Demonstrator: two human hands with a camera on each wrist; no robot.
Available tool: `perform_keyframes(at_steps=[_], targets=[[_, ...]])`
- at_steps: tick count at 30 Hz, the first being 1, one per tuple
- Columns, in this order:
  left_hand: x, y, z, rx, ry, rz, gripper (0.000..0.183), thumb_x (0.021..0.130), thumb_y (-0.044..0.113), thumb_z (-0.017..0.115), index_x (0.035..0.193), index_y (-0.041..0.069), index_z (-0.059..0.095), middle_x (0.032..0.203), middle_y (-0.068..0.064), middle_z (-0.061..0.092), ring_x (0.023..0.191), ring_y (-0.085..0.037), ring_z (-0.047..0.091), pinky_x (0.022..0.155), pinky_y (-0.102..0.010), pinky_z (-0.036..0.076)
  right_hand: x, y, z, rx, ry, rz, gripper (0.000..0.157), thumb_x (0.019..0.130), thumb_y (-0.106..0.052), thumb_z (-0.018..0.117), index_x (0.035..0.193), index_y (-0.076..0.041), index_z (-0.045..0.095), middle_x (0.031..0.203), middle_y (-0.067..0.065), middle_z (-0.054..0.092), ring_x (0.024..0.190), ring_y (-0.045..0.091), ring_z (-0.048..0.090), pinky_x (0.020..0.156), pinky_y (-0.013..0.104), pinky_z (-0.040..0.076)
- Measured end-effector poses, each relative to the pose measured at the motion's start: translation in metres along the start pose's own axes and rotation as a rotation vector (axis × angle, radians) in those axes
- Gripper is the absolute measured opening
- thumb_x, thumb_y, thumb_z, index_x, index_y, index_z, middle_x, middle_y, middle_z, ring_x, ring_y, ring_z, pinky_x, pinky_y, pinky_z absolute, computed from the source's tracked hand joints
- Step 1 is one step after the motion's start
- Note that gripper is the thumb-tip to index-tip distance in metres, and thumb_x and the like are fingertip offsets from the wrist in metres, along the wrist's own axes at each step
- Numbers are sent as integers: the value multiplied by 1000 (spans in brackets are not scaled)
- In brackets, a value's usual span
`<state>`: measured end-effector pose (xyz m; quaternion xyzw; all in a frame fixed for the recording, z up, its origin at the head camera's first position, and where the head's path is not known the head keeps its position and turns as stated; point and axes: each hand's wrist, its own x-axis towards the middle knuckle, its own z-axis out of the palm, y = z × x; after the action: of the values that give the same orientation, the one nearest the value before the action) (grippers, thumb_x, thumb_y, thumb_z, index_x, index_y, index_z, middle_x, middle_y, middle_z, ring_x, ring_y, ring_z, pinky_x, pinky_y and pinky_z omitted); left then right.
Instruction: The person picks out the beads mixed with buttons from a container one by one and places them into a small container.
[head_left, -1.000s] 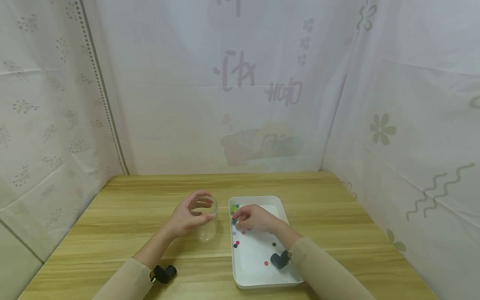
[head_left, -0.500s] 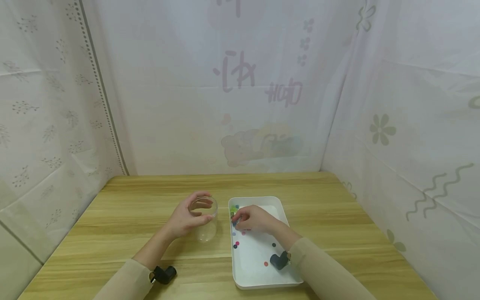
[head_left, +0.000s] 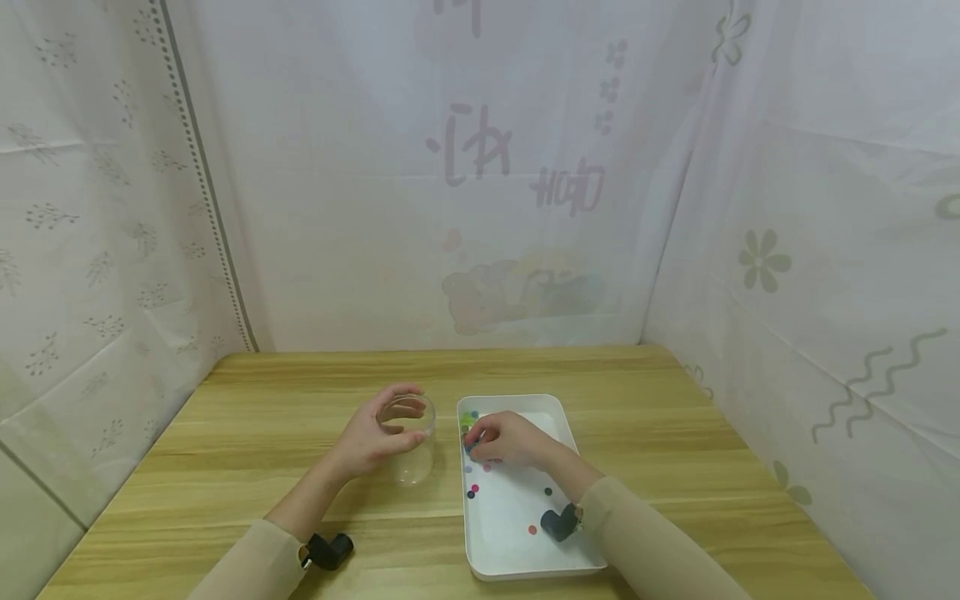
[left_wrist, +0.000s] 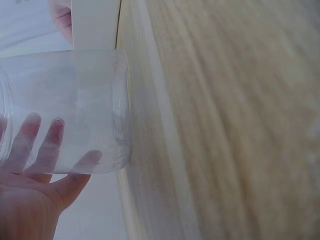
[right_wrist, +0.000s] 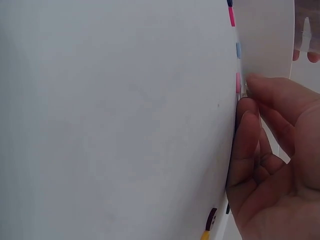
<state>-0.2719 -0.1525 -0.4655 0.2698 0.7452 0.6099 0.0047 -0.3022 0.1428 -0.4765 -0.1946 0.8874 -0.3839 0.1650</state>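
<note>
A clear plastic jar (head_left: 415, 467) stands upright on the table, left of a white tray (head_left: 504, 546). My left hand (head_left: 369, 433) grips the jar's upper part, thumb on the near side and fingers round the far side. Through the wall in the left wrist view, the jar (left_wrist: 95, 85) shows no contents. Inside the tray, my right hand (head_left: 513, 439) is low at the left wall. Its thumb and forefinger pinch a small pale button (right_wrist: 244, 90) in the right wrist view. Beside these fingertips are a pink button (right_wrist: 238, 82) and a light blue button (right_wrist: 238, 50).
Several green and blue buttons (head_left: 468, 418) cluster in the tray's far left corner. A magenta button (head_left: 475, 488) lies by the left wall, a red button (head_left: 532, 529) nearer the front. Patterned white curtains (head_left: 360, 208) surround the wooden table (head_left: 300, 392).
My right fingertips have shifted slightly among the buttons at the tray's left wall, and the blue ones there have moved a little. My left hand and the jar have stayed in place.
</note>
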Motion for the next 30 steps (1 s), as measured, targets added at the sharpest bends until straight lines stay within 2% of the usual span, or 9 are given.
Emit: perform_keyframes(at_steps=[13,21,30], targets=[[0,0,-1,-5,-1,0,61,95,15,83,148,9,56,142,-32,65,133,-56,62,108,-69,55,3,3,-4,31,-24,-14,17,97,-24,84,113,-23,81,84,-3,73,74,13,64,69,28,53],[0,1,0,-1,-1,-4,60,95,15,83,148,9,56,142,-33,64,134,-59,60,108,-65,57,1,1,-7,45,-30,-33,18,99,-26,82,116,-24,81,88,-2,74,77,15,67,71,30,58],[0,-2,-1,8,9,-14,60,95,15,83,148,11,56,142,-29,66,134,-59,60,108,-68,55,1,1,-11,42,-5,-23,17,100,-27,81,118,-27,80,92,-2,74,79,18,70,71,34,63]])
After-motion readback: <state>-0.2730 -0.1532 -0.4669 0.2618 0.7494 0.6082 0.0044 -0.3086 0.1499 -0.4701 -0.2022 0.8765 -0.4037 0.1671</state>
